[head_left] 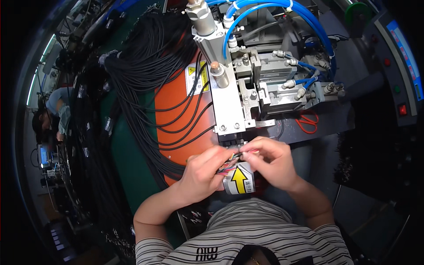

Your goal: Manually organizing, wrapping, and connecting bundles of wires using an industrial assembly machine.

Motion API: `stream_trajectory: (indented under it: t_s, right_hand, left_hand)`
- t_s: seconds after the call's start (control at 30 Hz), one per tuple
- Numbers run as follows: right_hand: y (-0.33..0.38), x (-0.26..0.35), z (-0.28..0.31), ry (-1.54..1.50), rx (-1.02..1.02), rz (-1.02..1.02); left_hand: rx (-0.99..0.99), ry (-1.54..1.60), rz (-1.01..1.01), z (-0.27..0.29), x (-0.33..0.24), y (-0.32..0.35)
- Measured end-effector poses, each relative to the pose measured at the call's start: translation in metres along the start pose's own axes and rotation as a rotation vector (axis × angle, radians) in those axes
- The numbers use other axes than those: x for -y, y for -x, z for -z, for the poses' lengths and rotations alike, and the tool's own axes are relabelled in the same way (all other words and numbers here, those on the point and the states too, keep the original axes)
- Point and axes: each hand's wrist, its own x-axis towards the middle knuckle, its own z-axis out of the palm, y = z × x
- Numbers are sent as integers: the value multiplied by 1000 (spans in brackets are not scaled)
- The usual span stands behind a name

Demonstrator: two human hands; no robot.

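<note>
My left hand (204, 171) is closed around a small bunch of thin coloured wires (227, 168) at the front of the machine. Opposite it, my right hand (271, 161) pinches the wire ends between thumb and fingers. The two hands nearly meet above a metal plate with a yellow arrow label (240, 180). Just beyond my fingers stands the front of a metal pneumatic machine (228, 115). Several black cables (194, 140) run over an orange surface (176, 126) toward the machine's left side. My fingers partly hide the wires.
A thick bundle of black cables (145, 57) lies at the left on a green surface (115, 150). Blue air hoses (304, 13) arch over the machine. Red-handled scissors (308, 122) lie right of it, near a control panel (399, 75). Another person (57, 104) is at far left.
</note>
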Motion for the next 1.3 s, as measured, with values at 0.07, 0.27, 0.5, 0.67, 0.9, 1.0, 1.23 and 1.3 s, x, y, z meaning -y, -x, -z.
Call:
stream_trajectory:
  t_s: [0.07,0.27,0.5,0.67,0.9,1.0,1.23,1.3]
  right_hand:
    - [2,6,-5,74,7,59]
    - [3,8,-6,-352,-154,-237]
    - [-4,8,11,-671,-14,-524]
    - [-2,17,0,-509,-28,-413]
    - [10,-1,-24,633,-271,457]
    - [10,9,-13,-4,-190,29]
    - [6,1,3,-459,-31,-250]
    - [5,2,4,-470,-32,-279]
  left_hand:
    - [66,65,81,2,-1,-3]
    - [-9,116,41,-6,6,-7]
    - [-40,-364,-330,-16,-2,-4]
    - [14,-152,-166,-11,-1,-7]
    - [-72,-73,-135,-13,6,-9]
    - [-53,-138,-165,-11,5,-7]
    - [-27,-148,-151,-13,5,-6]
    - [-24,-99,-134,-13,6,-6]
